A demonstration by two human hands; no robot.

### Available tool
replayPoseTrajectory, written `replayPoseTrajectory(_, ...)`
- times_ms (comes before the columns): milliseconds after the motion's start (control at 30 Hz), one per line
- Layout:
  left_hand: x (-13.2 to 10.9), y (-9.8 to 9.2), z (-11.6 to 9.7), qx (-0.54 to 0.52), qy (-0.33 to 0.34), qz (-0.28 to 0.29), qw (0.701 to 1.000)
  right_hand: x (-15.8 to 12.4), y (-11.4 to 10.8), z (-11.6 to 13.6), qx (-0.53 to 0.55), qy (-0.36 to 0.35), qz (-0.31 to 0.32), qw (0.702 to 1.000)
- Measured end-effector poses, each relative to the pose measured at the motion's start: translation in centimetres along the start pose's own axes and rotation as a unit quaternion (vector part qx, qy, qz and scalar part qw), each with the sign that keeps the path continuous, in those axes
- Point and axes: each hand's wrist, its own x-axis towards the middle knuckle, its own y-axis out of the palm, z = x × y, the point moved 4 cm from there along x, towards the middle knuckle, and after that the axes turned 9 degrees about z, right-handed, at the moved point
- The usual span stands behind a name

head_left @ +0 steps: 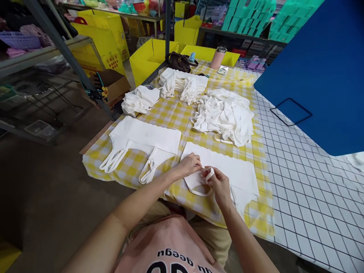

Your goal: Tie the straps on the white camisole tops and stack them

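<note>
Workshop bench point(170, 113), yellow-check covered, under our white camisole point(230, 167); yellow bins point(139, 66) beyond camisole, heaped white garments point(224, 113) just behind it, second camisole point(150, 134) flat left of it. We judge step in hand: handling strap point(210, 174); next move calls for steady pinch. Our right hand point(222, 185) pinches strap; left hand point(190, 165) bunched over camisole, grip unclear.

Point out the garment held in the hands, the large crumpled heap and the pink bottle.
Held garment point(236, 167): head view, flat white body.
Large crumpled heap point(226, 113): head view, middle of the pile.
Pink bottle point(217, 60): head view, side wall.
</note>
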Motion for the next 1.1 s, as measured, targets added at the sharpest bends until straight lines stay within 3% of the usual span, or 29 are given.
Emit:
replayPoseTrajectory(100, -0.2, 0.0, 0.0, 0.015, 0.013, 0.011, 1.000, -0.7, 0.3, 0.3, 0.156, 0.049, 0.035, 0.986)
replayPoseTrajectory(233, -0.8, 0.0, 0.1, 0.020, 0.052, 0.009, 0.998, -2.4, 0.6, 1.1, 0.287, 0.105, 0.073, 0.949)
replayPoseTrajectory(467, -1.4, -0.1, 0.2, 0.035, 0.062, 0.034, 0.997, -8.2, 0.9, 0.3, 0.353, 0.151, 0.005, 0.923)
replayPoseTrajectory(700, -1.7, 0.0, 0.2, 0.046, 0.061, 0.052, 0.996, -12.8, 2.8, -2.2, 0.409, 0.185, 0.007, 0.893)
replayPoseTrajectory(933, -1.9, -0.4, -0.2, 0.048, 0.051, 0.064, 0.995, -13.4, 4.0, -2.6, 0.377, 0.126, -0.064, 0.915)
replayPoseTrajectory(1100, -2.1, -0.7, -0.5, 0.039, 0.044, 0.064, 0.996, -13.2, 5.0, -1.7, 0.480, 0.095, 0.019, 0.872)
